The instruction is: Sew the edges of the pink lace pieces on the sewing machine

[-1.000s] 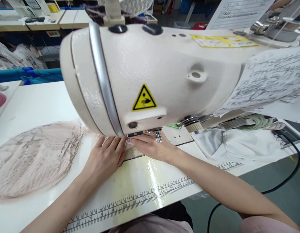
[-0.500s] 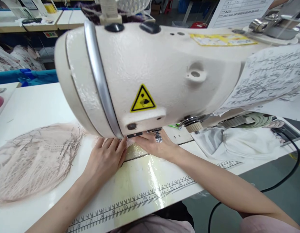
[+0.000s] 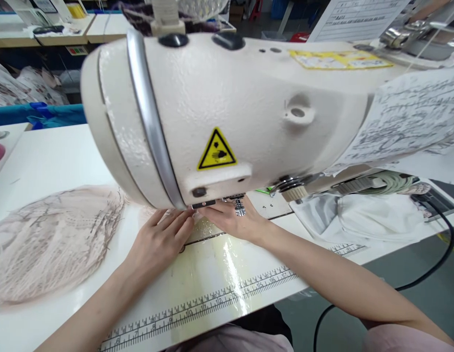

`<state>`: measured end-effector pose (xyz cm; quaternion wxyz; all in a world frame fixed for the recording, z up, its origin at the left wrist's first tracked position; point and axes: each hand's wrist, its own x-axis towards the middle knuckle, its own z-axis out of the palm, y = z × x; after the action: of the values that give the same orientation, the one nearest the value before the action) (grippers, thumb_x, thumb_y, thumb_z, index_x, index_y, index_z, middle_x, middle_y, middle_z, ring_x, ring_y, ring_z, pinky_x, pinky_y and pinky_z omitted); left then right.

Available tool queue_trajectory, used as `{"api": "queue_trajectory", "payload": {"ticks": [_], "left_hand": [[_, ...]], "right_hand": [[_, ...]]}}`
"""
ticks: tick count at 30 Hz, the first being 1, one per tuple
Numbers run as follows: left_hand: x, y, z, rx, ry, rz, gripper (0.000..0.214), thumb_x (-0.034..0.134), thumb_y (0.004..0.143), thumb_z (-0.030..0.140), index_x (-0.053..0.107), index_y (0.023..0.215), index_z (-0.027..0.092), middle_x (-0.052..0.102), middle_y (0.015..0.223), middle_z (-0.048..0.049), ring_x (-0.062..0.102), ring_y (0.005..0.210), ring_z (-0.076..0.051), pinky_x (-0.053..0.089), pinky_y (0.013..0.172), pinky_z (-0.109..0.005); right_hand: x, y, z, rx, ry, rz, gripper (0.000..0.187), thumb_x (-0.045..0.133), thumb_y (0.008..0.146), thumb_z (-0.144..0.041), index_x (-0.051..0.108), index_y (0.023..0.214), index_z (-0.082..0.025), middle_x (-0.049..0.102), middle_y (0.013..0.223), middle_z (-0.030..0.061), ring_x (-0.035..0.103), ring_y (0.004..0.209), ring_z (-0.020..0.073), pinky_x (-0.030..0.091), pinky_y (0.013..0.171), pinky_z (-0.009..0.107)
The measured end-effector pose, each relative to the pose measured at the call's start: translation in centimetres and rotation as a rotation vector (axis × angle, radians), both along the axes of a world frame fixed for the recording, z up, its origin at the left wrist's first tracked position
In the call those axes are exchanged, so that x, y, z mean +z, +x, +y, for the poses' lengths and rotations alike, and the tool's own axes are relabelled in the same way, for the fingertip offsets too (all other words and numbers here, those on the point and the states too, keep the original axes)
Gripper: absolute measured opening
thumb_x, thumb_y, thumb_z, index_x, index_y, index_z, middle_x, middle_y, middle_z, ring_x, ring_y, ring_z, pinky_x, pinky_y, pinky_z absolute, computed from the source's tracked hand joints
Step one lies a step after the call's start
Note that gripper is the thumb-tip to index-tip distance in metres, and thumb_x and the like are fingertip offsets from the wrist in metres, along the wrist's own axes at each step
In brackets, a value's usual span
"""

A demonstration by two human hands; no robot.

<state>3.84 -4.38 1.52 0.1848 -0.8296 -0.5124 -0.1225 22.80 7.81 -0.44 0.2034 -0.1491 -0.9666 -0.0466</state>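
My left hand (image 3: 159, 239) lies low on the sewing bed, fingers stretched forward over thin pale pink lace fabric (image 3: 144, 212). Its fingertips reach under the head of a white sewing machine (image 3: 245, 102). Close on its right is my right hand (image 3: 236, 220), with its fingers stretched left beside the sheer fabric; the machine head hides part of them. A metal thumbscrew (image 3: 240, 208) hangs in front of this hand. The needle and presser foot are out of sight. A rounded pink lace piece (image 3: 58, 244) with dark thread ends spreads over the table at left.
A printed ruler (image 3: 201, 305) runs along the table's front edge. White fabric pieces (image 3: 377, 215) and a coil of green tape (image 3: 390, 182) lie at right. A written sheet (image 3: 406, 115) covers part of the machine arm. A black cable (image 3: 443, 254) loops below.
The left hand's fingers have straightened and flattened a little, and that hand has shifted slightly left. The right hand stays almost where it was.
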Motion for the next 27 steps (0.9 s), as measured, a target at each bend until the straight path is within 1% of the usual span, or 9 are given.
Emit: {"api": "queue_trajectory", "payload": {"ticks": [3,7,11,14,17,19,21,24,27], "left_hand": [[-0.1,-0.2,0.1,0.01,-0.001,-0.012,0.019,0.05,0.091,0.008,0.065,0.101,0.013,0.072,0.111,-0.0096,0.069,0.1,-0.023,0.047,0.094,-0.04],[0.0,-0.5,0.2,0.022,-0.002,-0.005,0.017,0.048,0.092,0.01,0.064,0.098,0.013,0.073,0.108,-0.0081,0.07,0.094,-0.022,0.049,0.09,-0.04],[0.1,-0.5,0.2,0.037,-0.005,-0.002,0.016,0.047,0.093,0.011,0.062,0.096,0.013,0.074,0.106,-0.0082,0.07,0.09,-0.021,0.049,0.088,-0.039],[0.0,-0.3,0.1,0.056,-0.003,-0.016,0.015,0.048,0.092,0.011,0.061,0.097,0.014,0.073,0.108,-0.008,0.07,0.091,-0.021,0.048,0.087,-0.039],[0.0,0.0,-0.2,0.128,-0.021,-0.06,0.018,0.05,0.089,0.016,0.06,0.104,0.017,0.072,0.11,-0.0082,0.068,0.094,-0.024,0.046,0.084,-0.041],[0.2,0.1,-0.5,0.208,-0.045,-0.118,0.025,0.052,0.086,0.019,0.057,0.111,0.016,0.072,0.105,-0.0093,0.068,0.092,-0.025,0.043,0.085,-0.042],[0.4,0.2,-0.7,0.269,-0.085,-0.215,0.03,0.051,0.083,0.017,0.055,0.113,0.016,0.073,0.092,-0.0061,0.068,0.079,-0.022,0.041,0.086,-0.042],[0.6,0.2,-1.0,0.234,-0.133,-0.329,0.021,0.048,0.081,0.01,0.057,0.096,0.02,0.068,0.07,0.0043,0.062,0.06,-0.014,0.038,0.084,-0.038],[0.7,0.1,-1.0,0.146,-0.093,-0.322,0.014,0.049,0.082,0.009,0.055,0.081,0.021,0.062,0.062,0.007,0.058,0.056,-0.012,0.036,0.085,-0.037]], "right_hand": [[0.2,-0.2,-0.3,0.008,0.115,-0.007,0.026,0.05,0.091,-0.012,0.063,0.108,-0.026,0.069,0.095,-0.0014,0.056,0.061,0.0117,0.038,0.048,0.03],[0.3,-0.6,-0.7,0.006,0.146,0.079,0.029,0.048,0.086,-0.001,0.064,0.097,-0.023,0.069,0.099,-0.0042,0.054,0.057,0.0069,0.033,0.046,0.029],[0.7,-0.7,-0.9,0.012,0.166,0.137,0.023,0.051,0.087,-0.004,0.064,0.09,-0.022,0.07,0.093,-0.0064,0.055,0.058,0.0065,0.032,0.046,0.029],[0.7,-0.8,-0.6,0.047,0.102,0.163,0.02,0.051,0.087,-0.006,0.064,0.091,-0.021,0.071,0.093,-0.0058,0.057,0.063,0.0076,0.032,0.047,0.028],[0.2,-1.1,-0.1,0.162,-0.056,0.179,0.014,0.05,0.092,-0.013,0.062,0.091,-0.019,0.071,0.098,-0.0023,0.059,0.071,0.0091,0.035,0.052,0.026],[-0.3,-1.3,0.0,0.242,-0.18,0.183,0.014,0.047,0.094,-0.017,0.059,0.089,-0.018,0.07,0.099,0.0006,0.059,0.075,0.0096,0.038,0.057,0.025],[-0.6,-1.5,0.0,0.279,-0.268,0.178,0.015,0.044,0.094,-0.015,0.057,0.086,-0.018,0.068,0.093,0.0009,0.058,0.078,0.0097,0.039,0.061,0.024],[-0.6,-1.4,-0.4,0.306,-0.311,0.189,0.013,0.044,0.093,-0.012,0.055,0.09,-0.018,0.066,0.086,-0.0009,0.056,0.081,0.0105,0.039,0.064,0.024],[-0.4,-1.2,-0.7,0.32,-0.241,0.232,0.011,0.047,0.093,-0.014,0.054,0.098,-0.019,0.065,0.083,-0.0027,0.055,0.08,0.0109,0.039,0.067,0.025]]}}
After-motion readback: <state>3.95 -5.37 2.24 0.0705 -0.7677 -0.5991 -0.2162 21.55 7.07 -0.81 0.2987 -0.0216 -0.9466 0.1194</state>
